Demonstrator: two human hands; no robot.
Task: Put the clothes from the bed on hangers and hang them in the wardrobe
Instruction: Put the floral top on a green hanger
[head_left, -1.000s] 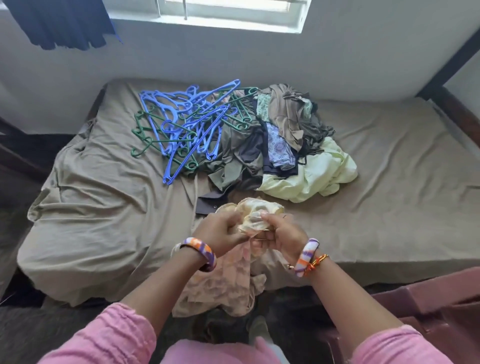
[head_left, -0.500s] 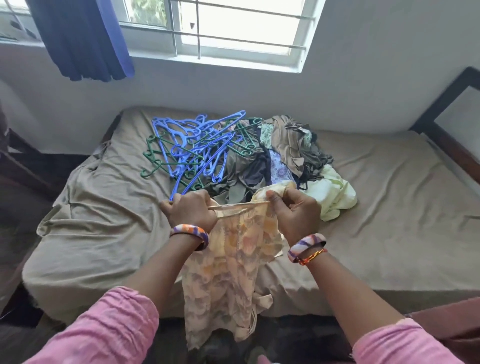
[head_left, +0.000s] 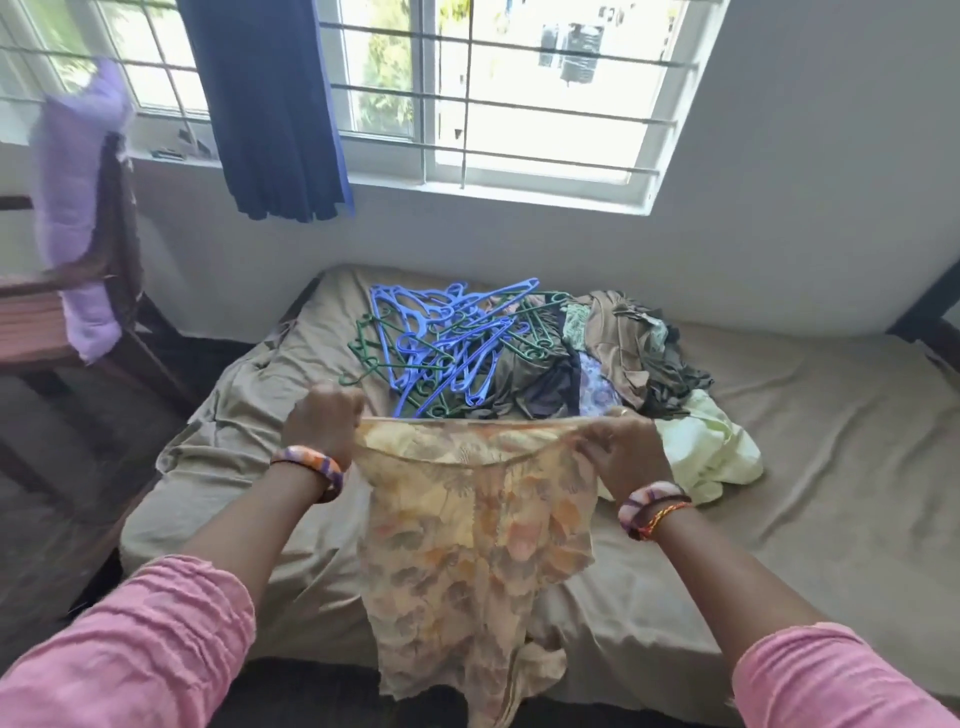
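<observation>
No writing I could read, my left hand (head_left: 323, 422) and right hand (head_left: 623, 448) each gripped a top corner of the floral top (head_left: 475, 540), stretched wide above the bed (head_left: 831, 467), hangers (head_left: 441, 348) and clothes (head_left: 634, 358) piled behind, window (head_left: 519, 93) and curtain (head_left: 270, 104) beyond.

A: Where is there room around the hanger pile (head_left: 447, 348)?

B: Bare bedsheet (head_left: 831, 441) lies left of it and far right. The clothes heap (head_left: 639, 358) touches its right side; the stretched floral garment (head_left: 478, 530) screens its near edge.
</observation>
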